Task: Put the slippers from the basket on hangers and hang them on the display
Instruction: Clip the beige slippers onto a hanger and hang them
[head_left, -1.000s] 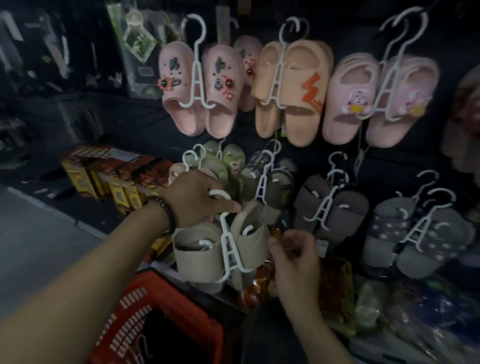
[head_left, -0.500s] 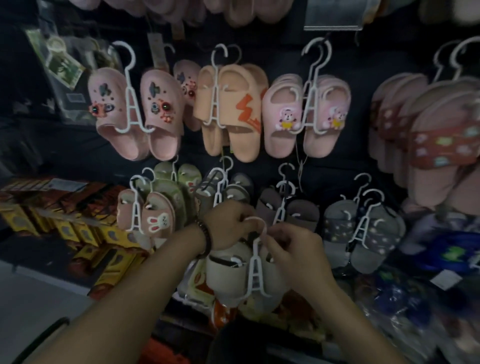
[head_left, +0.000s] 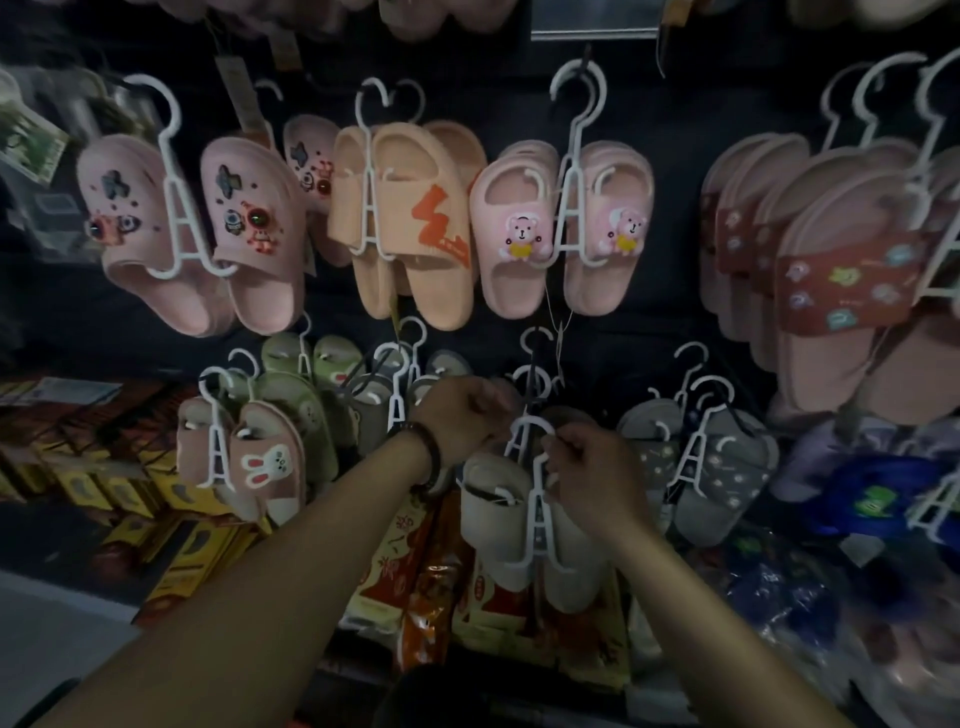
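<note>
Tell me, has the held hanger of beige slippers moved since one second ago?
Yes: the hanger of beige slippers moved right, away from the green slippers, toward the grey dotted slippers.

Dark display wall (head_left: 467, 322), pairs hung on white hangers. Top row, left to right: pink charm slippers (head_left: 249, 218), peach pair with orange zigzag (head_left: 426, 228), pink bear pair (head_left: 519, 234), stacked pink pairs with red bands (head_left: 831, 280). Lower row: pink bunny pair (head_left: 265, 462), green pairs (head_left: 306, 389) behind it, dark grey pairs (head_left: 374, 410) in the middle, spotted grey pairs (head_left: 722, 478) on the right. Below the wall: yellow boxes (head_left: 171, 551) left, red-yellow packets (head_left: 410, 566) centre, blue bags (head_left: 883, 499) right.
</note>
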